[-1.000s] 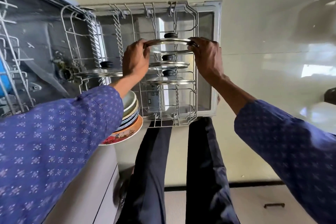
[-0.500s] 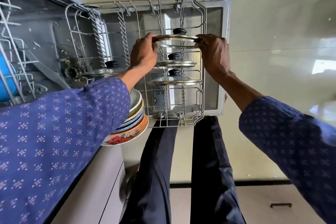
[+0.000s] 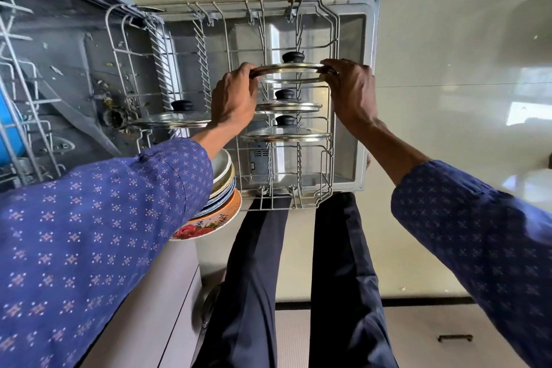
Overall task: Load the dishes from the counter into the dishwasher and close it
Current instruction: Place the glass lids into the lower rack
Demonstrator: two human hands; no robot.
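Observation:
Both my hands hold one glass pot lid [image 3: 291, 72] with a steel rim and a black knob, upright among the tines of the pulled-out lower rack [image 3: 333, 116]. My left hand [image 3: 233, 98] grips its left edge, my right hand [image 3: 352, 89] its right edge. Two more glass lids [image 3: 288, 106] [image 3: 285, 134] stand in the rack nearer to me. A fourth lid [image 3: 173, 121] stands further left. A stack of plates [image 3: 222, 188], the bottom one orange with flowers, sits on the counter edge under my left forearm.
The open dishwasher door [image 3: 370, 92] lies under the rack above a pale tiled floor. The dishwasher tub [image 3: 68, 78] is at left, with an upper wire rack [image 3: 18, 75] holding something blue. My legs stand just in front of the rack. Grey cabinet fronts run at lower left.
The lid in both hands has shifted a little further from me in the rack. My grip on its two edges is unchanged, and the camera has drifted slightly.

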